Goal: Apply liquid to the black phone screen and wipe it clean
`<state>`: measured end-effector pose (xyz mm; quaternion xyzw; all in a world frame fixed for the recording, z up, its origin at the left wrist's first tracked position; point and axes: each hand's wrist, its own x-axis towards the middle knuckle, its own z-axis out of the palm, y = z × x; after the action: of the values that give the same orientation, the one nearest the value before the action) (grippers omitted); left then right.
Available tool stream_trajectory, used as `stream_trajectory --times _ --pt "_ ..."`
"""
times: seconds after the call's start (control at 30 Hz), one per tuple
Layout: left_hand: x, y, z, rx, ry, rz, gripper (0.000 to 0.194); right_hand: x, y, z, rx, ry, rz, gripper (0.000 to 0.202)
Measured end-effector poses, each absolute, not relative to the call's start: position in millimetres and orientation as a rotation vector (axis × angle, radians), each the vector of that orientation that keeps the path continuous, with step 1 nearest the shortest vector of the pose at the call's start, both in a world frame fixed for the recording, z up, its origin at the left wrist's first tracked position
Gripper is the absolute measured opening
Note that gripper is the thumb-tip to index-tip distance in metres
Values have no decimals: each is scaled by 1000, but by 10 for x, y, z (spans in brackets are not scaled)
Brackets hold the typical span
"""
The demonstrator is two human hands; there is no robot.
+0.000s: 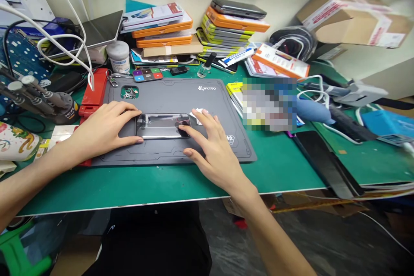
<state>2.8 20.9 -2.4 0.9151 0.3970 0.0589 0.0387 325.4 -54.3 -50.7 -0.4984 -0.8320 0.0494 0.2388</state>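
So the smartphone [161, 126] lay flat on the gray WKTOO mat [168, 95], atop the green surface [123, 187]. Left hand [108, 126] had one end pinched between thumb and fingers; right hand [214, 146] had its fingers spread kinda wide, index tip on the other end.

1 head-worn view; looks forward, down at bench [161, 184]

The smartphone [158, 126] is seen dark, streaked with pale reflections. The WKTOO work mat [168, 95] is coloured grey and traced with thin black lines; the tabletop [129, 187] is finished in green. The brown cardboard box [346, 28] is crossed by white tape [326, 13] printed in red.
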Motion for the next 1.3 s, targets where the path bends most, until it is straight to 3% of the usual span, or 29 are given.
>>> stream_trajectory --times 0.23,0.5,0.8,1.0,1.3 --pt "20 217 -34 2784 1216 210 75 3266 -519 -582 -1383 -2138 186 54" --pt "20 178 -31 2782 1247 218 88 3266 -583 -572 -1239 -2052 59 29" --pt "5 190 -60 2821 1231 223 85 3273 -616 -552 -1211 -2066 -61 26" --pt "-2 205 -72 2807 1240 211 83 3274 -602 -579 -1325 -2160 -63 39" --pt "12 246 -71 2719 1243 229 81 3268 -466 -572 -1471 -2176 208 66"
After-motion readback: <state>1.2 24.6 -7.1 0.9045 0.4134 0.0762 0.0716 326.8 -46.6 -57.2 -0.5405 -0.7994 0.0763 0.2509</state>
